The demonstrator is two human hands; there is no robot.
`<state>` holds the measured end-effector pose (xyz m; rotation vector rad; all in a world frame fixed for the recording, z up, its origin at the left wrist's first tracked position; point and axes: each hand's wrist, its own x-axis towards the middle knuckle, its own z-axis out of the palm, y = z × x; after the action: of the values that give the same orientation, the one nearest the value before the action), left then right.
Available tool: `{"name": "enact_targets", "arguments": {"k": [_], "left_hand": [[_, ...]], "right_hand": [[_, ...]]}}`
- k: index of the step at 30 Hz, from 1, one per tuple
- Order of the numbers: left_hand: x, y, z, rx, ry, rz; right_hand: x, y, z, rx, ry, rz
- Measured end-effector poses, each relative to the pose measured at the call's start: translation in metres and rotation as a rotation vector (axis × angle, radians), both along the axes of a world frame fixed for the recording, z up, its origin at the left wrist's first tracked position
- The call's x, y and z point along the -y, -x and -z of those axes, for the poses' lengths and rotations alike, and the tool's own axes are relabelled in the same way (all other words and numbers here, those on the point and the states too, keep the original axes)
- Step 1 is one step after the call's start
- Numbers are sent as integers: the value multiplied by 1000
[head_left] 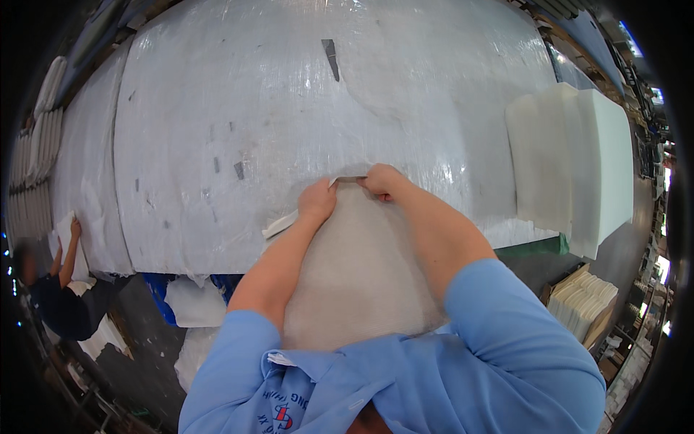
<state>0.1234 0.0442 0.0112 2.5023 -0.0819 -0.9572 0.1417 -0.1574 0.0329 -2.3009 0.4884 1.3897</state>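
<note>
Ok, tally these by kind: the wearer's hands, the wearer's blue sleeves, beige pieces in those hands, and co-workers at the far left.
Hands: 2 (left hand, right hand)
Blue sleeves: 2 (left sleeve, right sleeve)
Beige piece: 1
Co-worker: 1
Total: 6

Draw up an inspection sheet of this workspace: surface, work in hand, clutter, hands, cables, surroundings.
Surface: broad pale-grey table with a shiny, plastic-like covering, marked by small dark-grey patches.
Job's things: pale beige, soft-looking sheet spread between the forearms; material uncertain.
Clutter: stack of white, thick, flexible-looking sheets at the table's right end.
Hands: left hand and right hand both pinch the sheet's far edge, slightly apart.
Cables: nothing seen.
Surroundings: co-worker in dark clothing at left, handling a white piece; cream folded pieces stacked at lower right.
</note>
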Motion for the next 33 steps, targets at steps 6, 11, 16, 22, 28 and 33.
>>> {"name": "enact_targets", "arguments": {"k": [6, 11, 16, 22, 28, 33], "left_hand": [[7, 5, -5, -215, -10, 50], [23, 13, -2, -27, -109, -21], [20, 5, 12, -10, -87, -55], [21, -6, 22, 2, -90, -37], [-24, -6, -5, 7, 54, 125], [-59, 4, -4, -2, -2, 50]], "right_hand": [[-23, 19, -6, 221, 163, 125], [-17, 26, 11, 333, 158, 133], [-20, 17, 20, 329, 192, 149], [-18, 14, 30, 348, 158, 152], [-12, 13, 23, 454, 121, 151], [-16, 16, 21, 432, 158, 130]]}}
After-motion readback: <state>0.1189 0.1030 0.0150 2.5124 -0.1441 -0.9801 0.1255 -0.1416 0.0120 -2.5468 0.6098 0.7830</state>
